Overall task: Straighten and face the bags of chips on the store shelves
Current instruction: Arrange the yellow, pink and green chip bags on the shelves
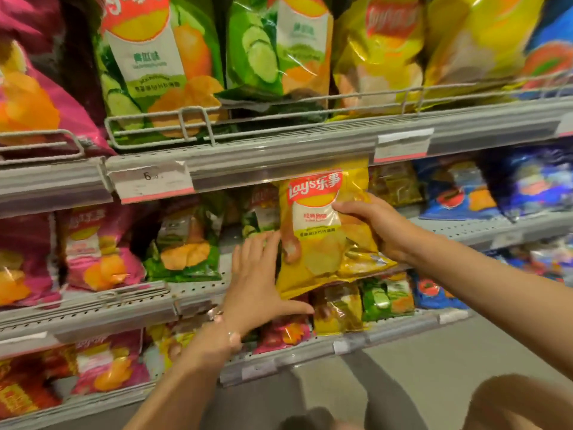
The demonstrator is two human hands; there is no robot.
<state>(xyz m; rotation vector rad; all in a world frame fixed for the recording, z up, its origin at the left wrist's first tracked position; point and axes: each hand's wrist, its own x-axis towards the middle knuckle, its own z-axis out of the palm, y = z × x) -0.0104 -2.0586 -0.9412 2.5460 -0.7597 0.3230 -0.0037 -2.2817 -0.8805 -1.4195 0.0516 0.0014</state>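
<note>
A yellow bag of chips [319,243] stands upright with its label facing me, at the front of the middle shelf [198,288]. My right hand [376,226] grips its right side, thumb across the front. My left hand [259,280] lies flat with straight fingers against the bag's lower left edge, thumb under its bottom corner. A green bag [183,243] and pink bags [99,246] stand further left on the same shelf, set back.
The upper shelf [279,150] carries large green, yellow and pink bags behind a wire rail, with price tags on its edge. Blue bags [455,190] sit to the right. Smaller bags fill the lower shelf [310,349]. Grey floor lies below right.
</note>
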